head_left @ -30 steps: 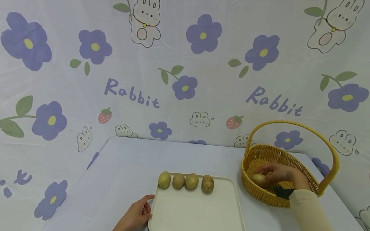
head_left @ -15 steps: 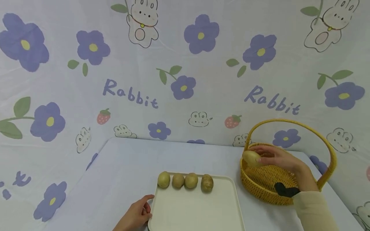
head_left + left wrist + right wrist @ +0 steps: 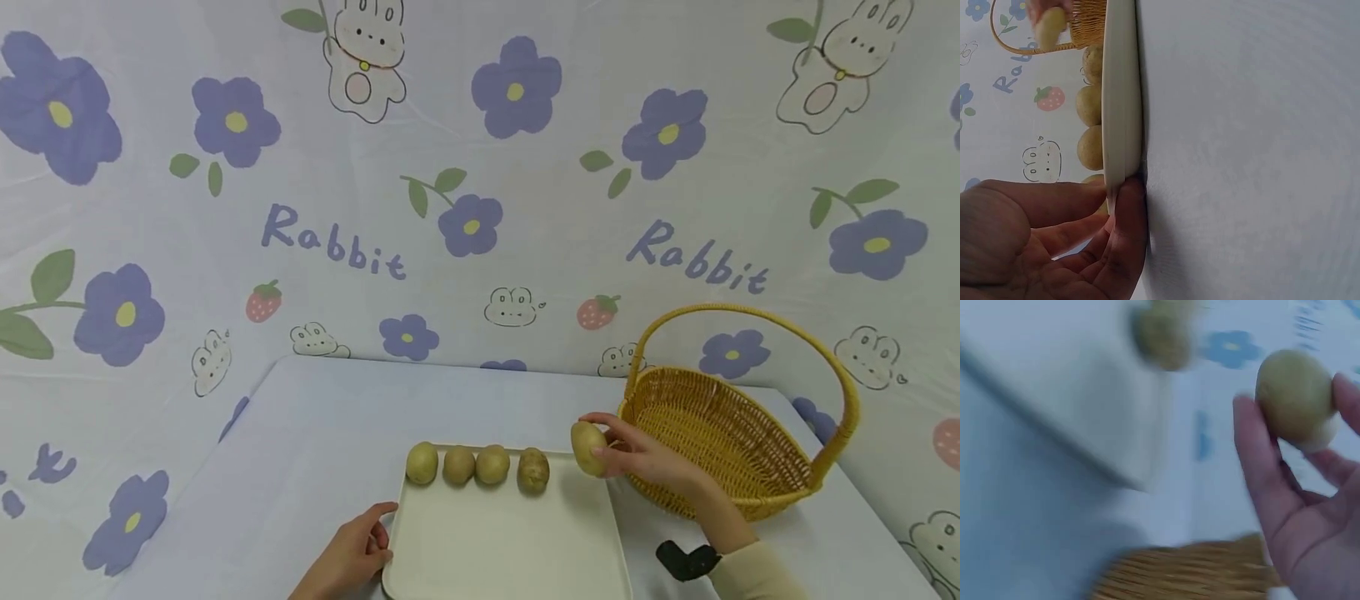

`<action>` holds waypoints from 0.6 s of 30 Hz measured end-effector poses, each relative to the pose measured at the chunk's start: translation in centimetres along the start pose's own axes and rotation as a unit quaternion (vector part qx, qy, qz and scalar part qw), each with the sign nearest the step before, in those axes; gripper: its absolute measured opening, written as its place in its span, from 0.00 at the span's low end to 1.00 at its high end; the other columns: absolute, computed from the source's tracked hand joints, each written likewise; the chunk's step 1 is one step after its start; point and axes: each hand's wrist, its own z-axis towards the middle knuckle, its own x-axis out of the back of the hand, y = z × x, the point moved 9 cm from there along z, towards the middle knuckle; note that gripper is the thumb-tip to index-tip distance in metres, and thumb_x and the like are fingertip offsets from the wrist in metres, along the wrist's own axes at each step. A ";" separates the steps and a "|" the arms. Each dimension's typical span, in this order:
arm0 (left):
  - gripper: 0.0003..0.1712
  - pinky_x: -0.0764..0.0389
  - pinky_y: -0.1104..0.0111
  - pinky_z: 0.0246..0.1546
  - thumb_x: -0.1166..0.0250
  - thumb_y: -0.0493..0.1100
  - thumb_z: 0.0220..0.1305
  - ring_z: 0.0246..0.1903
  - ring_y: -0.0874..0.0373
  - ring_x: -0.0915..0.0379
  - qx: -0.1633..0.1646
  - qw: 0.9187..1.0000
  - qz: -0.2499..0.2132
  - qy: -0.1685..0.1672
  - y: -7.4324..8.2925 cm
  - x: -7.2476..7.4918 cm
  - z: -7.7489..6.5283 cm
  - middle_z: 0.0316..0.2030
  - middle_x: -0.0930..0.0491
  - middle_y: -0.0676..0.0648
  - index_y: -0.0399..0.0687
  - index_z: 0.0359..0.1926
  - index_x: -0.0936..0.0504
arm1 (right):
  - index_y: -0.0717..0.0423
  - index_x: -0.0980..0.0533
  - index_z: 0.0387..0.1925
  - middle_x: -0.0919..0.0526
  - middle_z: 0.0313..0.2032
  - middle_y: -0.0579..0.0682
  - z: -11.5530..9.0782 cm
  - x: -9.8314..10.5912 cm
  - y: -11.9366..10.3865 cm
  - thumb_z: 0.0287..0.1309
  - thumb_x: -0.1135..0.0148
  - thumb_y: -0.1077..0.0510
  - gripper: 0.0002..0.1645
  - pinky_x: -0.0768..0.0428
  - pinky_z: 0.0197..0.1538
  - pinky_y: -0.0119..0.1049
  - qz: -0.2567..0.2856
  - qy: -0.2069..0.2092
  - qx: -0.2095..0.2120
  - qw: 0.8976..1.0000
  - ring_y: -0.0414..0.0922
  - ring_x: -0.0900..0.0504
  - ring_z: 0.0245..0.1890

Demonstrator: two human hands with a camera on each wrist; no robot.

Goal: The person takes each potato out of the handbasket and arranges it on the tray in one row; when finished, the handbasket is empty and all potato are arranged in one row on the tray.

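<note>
My right hand (image 3: 641, 457) pinches a pale potato (image 3: 588, 448) between thumb and fingertips, above the back right corner of a cream tray (image 3: 502, 542). In the right wrist view that potato (image 3: 1294, 397) sits between the thumb and fingers, and the scene behind is blurred. At the tray's left edge is my left hand (image 3: 347, 546); the left wrist view shows its thumb and fingers (image 3: 1130, 231) gripping the rim from above and below. A row of several potatoes (image 3: 492, 465) lies along the tray's back edge, the rightmost one (image 3: 533, 472) browner and rougher.
A yellow wicker basket (image 3: 693, 392) with a tall arched handle (image 3: 750, 312) stands right of the tray, its visible inside bare. A black band (image 3: 686, 560) is at the right wrist. Behind the white table (image 3: 337, 408) hangs a flower-and-rabbit cloth (image 3: 345, 167).
My right hand has lifted the potato out of the basket and carried it left to above the tray's back right corner. The left hand has stayed at the tray's edge.
</note>
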 end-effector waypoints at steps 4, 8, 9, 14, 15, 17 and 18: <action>0.32 0.32 0.72 0.24 0.40 0.30 0.54 0.22 0.64 0.35 0.002 1.000 -0.008 -0.004 -0.2 0.0 0.1 0.27 0.30 0.49 0.27 0.61 0.38 | 0.60 0.41 0.64 0.27 0.38 0.58 1.0 -1.8 2.3 0.65 0.47 0.54 0.29 0.22 0.40 0.46 -0.027 0.003 -0.028 0.999 0.49 0.25 0.37; 0.32 0.31 0.72 0.24 0.39 0.29 0.54 0.22 0.64 0.35 0.000 1.000 -0.008 -0.005 -0.3 -0.1 0.1 0.27 0.30 0.49 0.28 0.61 0.38 | 0.64 0.37 0.59 0.24 0.29 0.55 1.7 -2.8 3.2 0.63 0.45 0.54 0.27 0.23 0.33 0.41 -0.065 0.019 -0.029 0.997 0.48 0.23 0.29; 0.32 0.31 0.72 0.24 0.39 0.29 0.54 0.22 0.64 0.35 -0.001 1.000 -0.007 -0.003 -0.3 -0.1 0.1 0.27 0.30 0.50 0.28 0.61 0.37 | 0.65 0.36 0.58 0.24 0.27 0.55 1.9 -2.9 3.3 0.63 0.44 0.54 0.27 0.23 0.32 0.40 -0.075 0.025 -0.030 0.996 0.48 0.23 0.27; 0.32 0.31 0.72 0.24 0.39 0.30 0.54 0.22 0.64 0.35 -0.004 1.000 -0.003 -0.002 -0.3 -0.1 0.2 0.27 0.30 0.50 0.28 0.61 0.37 | 0.63 0.34 0.57 0.24 0.26 0.53 2.2 -2.9 4.2 0.62 0.43 0.52 0.27 0.25 0.31 0.40 -0.084 0.051 -0.058 0.993 0.48 0.23 0.26; 0.32 0.31 0.73 0.24 0.39 0.30 0.54 0.22 0.64 0.35 -0.003 1.000 -0.004 -0.001 -0.3 -0.1 0.2 0.27 0.30 0.50 0.28 0.61 0.37 | 0.63 0.34 0.58 0.23 0.27 0.52 2.2 -3.0 4.3 0.62 0.43 0.51 0.27 0.25 0.32 0.40 -0.082 0.053 -0.059 0.993 0.47 0.22 0.27; 0.32 0.31 0.73 0.24 0.39 0.29 0.54 0.22 0.64 0.35 -0.002 1.000 -0.004 -0.002 -0.2 -0.1 0.2 0.27 0.30 0.50 0.28 0.61 0.37 | 0.63 0.33 0.58 0.23 0.28 0.52 2.3 -3.0 4.3 0.62 0.43 0.51 0.28 0.24 0.32 0.40 -0.082 0.058 -0.058 0.993 0.47 0.22 0.27; 0.32 0.31 0.73 0.24 0.39 0.29 0.54 0.22 0.64 0.35 -0.003 1.000 -0.003 -0.001 -0.2 -0.1 0.3 0.27 0.30 0.50 0.28 0.61 0.37 | 0.63 0.33 0.58 0.23 0.29 0.52 2.3 -3.0 4.3 0.62 0.43 0.51 0.28 0.24 0.32 0.40 -0.084 0.060 -0.058 0.993 0.47 0.22 0.28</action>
